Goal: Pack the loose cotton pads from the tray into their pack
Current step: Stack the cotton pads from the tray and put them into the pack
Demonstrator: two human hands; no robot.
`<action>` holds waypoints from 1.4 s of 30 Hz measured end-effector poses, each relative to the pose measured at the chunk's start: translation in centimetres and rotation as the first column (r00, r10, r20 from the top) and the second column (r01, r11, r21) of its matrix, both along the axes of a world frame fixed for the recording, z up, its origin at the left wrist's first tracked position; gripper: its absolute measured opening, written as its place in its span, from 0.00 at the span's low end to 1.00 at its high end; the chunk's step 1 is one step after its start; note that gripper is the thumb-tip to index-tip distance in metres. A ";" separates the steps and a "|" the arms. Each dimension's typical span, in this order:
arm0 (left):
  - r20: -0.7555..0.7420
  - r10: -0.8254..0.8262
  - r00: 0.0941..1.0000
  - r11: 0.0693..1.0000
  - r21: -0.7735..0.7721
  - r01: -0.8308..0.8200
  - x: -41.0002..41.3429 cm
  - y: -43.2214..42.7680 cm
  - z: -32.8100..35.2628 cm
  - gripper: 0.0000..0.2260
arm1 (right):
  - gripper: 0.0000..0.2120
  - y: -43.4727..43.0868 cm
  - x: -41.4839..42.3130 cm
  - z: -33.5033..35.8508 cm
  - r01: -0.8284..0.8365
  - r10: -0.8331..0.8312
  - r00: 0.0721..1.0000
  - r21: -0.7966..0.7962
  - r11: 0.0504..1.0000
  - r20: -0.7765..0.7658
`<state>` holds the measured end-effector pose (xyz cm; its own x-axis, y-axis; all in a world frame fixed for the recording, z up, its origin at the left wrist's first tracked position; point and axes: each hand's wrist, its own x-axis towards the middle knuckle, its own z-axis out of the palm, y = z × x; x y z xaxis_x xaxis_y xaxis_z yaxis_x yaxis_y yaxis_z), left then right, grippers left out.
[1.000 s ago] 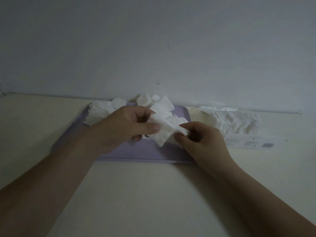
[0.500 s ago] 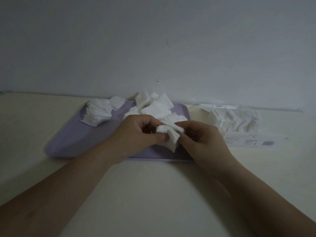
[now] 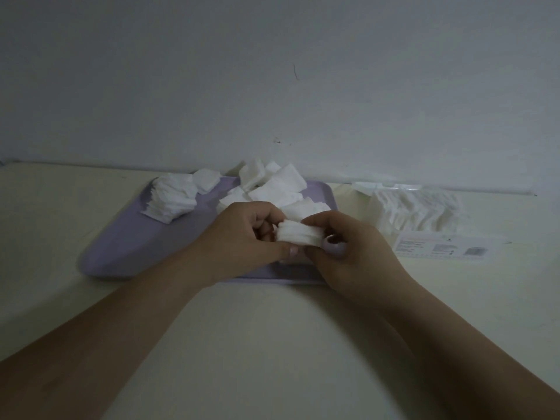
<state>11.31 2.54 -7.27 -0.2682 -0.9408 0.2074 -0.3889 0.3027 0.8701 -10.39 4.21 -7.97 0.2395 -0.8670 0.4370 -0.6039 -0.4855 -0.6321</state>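
- Squaring up a small stack of cotton pads [image 3: 298, 234] seems to be the step in hand; both hands hold it between them, just above the front right part of the lavender tray [image 3: 169, 237].
- The left hand [image 3: 247, 237] has its fingers curled round the stack's left end, with the thumb underneath. The right hand [image 3: 351, 250] pinches the right end, fingers on top and thumb below.
- More loose pads [image 3: 272, 183] lie in a jumbled heap at the tray's far side, behind the hands. A tidier pile [image 3: 171, 197] sits at the far left corner, partly over the rim.
- The pack [image 3: 421, 212] lies on the table [image 3: 272, 344] just beside the tray on the right. It looks well filled already, with its printed label [image 3: 439, 247] face up on the near side. In this dim light I cannot tell where its opening is.
- To do the step well, I would press evenly from both ends until the edges line up. The squeeze should be light, because such soft pads are likely to buckle or fan out under a hard grip.
- The stack is best kept thin enough for the pack's mouth and held at both ends on the way across, or the top pads may slide off.
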 end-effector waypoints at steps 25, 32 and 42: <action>0.356 0.427 0.832 0.900 -0.263 -0.349 2.3 -2.4 -1.1 0.07 | 0.19 -1.1 0.8 -1.0 0.220 -0.227 0.973 -0.127 0.967 -0.049; 0.523 0.368 0.769 0.930 -0.216 -0.298 1.0 -1.7 -1.0 0.17 | 0.21 -0.8 0.8 -0.7 0.161 -0.163 0.986 0.074 0.984 0.021; 0.158 0.276 0.948 0.958 0.037 -0.285 1.5 -1.2 0.3 0.09 | 0.12 -0.7 0.5 -0.3 0.218 -0.237 0.962 0.141 0.966 0.135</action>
<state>12.79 1.36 -7.01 -0.0152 -0.9917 0.1277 -0.5777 0.1129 0.8084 -9.90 3.54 -8.23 -0.0298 -0.9403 0.3390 -0.5834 -0.2591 -0.7698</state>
